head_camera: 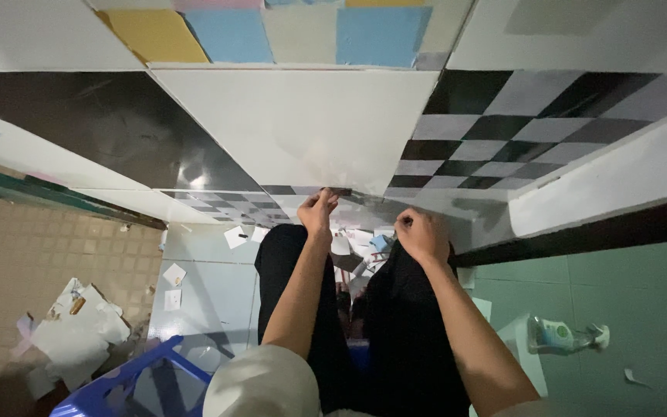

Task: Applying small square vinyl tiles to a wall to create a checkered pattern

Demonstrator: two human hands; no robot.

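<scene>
A person stands facing a wall covered in large smooth panels, arms stretched forward and down toward its lower part. The left hand (pixel 318 210) is closed in a pinch, fingertips pressed together on the bottom edge of a big glossy white square wall panel (pixel 303 127), near that panel's lower right corner. The right hand (pixel 421 234) is curled into a loose fist just beside it, thumb and fingers gripping what looks like a thin clear film (pixel 364 202) along the same bottom edge, where the white panel meets a strip of small grey, black and white checkered tiles (pixel 503 147). It appears to be the peeling or smoothing stage of fitting a self-adhesive covering, with the lower edge not yet settled; a steady, even pull with both hands, kept level along that edge, would seem to be called for. Below, torn white paper scraps (pixel 79 332) litter the beige tiled floor (pixel 17 255) at its left side, a blue plastic stool (pixel 129 382) stands near the person's legs, and a clear spray bottle (pixel 561 336) lies on the green floor to the right.
</scene>
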